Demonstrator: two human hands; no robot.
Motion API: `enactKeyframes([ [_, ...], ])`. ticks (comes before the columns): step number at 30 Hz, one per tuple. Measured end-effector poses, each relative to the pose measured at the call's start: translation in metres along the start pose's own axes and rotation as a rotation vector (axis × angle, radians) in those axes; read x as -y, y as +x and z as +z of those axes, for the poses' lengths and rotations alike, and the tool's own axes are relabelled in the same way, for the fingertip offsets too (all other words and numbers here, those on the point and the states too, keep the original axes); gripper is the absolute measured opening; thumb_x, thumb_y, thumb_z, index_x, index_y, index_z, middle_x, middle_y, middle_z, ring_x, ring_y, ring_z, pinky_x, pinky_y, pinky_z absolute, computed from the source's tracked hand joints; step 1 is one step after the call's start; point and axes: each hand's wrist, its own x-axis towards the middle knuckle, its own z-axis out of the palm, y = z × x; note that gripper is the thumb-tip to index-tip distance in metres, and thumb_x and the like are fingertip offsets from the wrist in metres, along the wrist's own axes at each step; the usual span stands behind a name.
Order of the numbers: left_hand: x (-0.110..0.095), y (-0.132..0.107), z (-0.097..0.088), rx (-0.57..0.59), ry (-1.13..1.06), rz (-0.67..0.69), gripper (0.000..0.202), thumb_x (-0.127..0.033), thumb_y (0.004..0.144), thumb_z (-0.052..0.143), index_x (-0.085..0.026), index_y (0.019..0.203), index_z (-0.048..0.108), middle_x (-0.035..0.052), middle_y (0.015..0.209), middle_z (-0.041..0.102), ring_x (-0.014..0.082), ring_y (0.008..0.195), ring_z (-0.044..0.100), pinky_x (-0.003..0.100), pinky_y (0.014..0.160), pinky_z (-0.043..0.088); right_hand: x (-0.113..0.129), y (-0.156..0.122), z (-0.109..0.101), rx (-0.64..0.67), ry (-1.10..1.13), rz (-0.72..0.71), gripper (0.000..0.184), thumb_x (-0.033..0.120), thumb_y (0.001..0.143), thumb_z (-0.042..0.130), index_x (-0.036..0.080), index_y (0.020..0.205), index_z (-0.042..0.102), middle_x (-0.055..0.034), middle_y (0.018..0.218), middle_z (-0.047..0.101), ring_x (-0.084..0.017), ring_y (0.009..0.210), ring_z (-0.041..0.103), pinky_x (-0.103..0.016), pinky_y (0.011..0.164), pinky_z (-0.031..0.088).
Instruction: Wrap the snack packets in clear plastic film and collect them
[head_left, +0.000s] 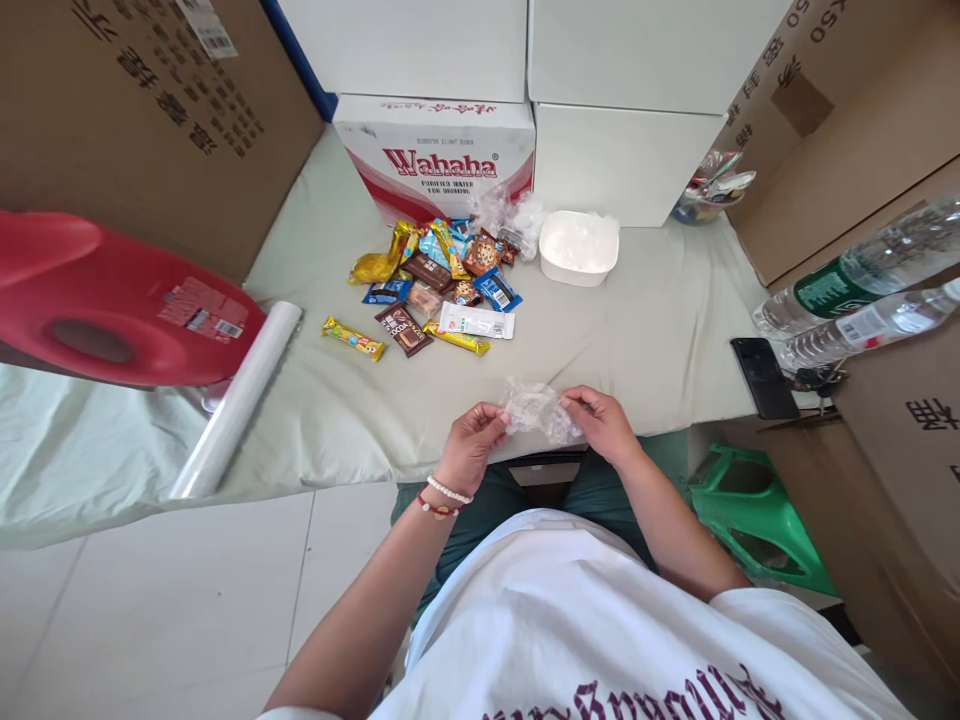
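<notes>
A crumpled clear plastic bag or film [538, 408] is stretched between my two hands at the table's front edge. My left hand [474, 440] pinches its left end, fingers closed. At the opposite end my right hand [601, 420] grips it between thumb and fingers. Beyond them lies a pile of wrapped snacks, among them a cocoa packet [403, 328], a yellow packet [353, 339], a white packet [477, 321] and a blue packet [498, 290]. A white bowl [578, 262] stands right of the pile, with clear plastic inside it. More crumpled clear plastic [510, 215] sits beside the bowl.
A white roll [238, 400] and a red jug [127, 300] are on the left. A Wahaha carton [450, 165] stands behind the snacks. At right are two water bottles [862, 325], a black phone [763, 377] and, below the table, a green stool [757, 515].
</notes>
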Motion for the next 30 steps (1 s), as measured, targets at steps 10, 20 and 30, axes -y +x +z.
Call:
enactKeyframes([
  [10,-0.013,0.003,-0.028,-0.006,-0.153,0.05,0.043,-0.038,0.065,0.096,-0.018,0.075,0.061,-0.001,0.083,0.064,0.0117,0.079,0.064,0.03,0.077,0.06,-0.007,-0.003,-0.043,-0.252,0.07,-0.07,0.036,0.06,0.093,0.066,0.024,0.089,0.067,-0.0007,0.079,0.064,-0.018,0.076,0.057,-0.031,0.076,0.05],
  [20,-0.013,0.009,-0.067,-0.175,-0.04,0.24,0.038,-0.027,0.057,0.097,-0.017,0.073,0.065,0.0021,0.096,0.068,0.0109,0.087,0.062,0.023,0.078,0.05,0.001,-0.026,-0.105,0.132,-0.183,-0.169,0.025,0.05,0.091,0.073,0.027,0.097,0.081,-0.0078,0.101,0.073,-0.023,0.093,0.068,-0.039,0.085,0.055],
  [30,-0.014,0.004,-0.055,-0.052,0.109,0.329,0.076,-0.019,0.065,0.088,-0.029,0.137,0.065,0.0016,0.099,0.073,0.0136,0.093,0.065,0.024,0.081,0.051,0.043,0.023,-0.06,0.173,-0.411,-0.34,0.026,0.033,0.093,0.061,0.029,0.114,0.078,-0.0079,0.119,0.074,-0.028,0.113,0.067,-0.048,0.106,0.051],
])
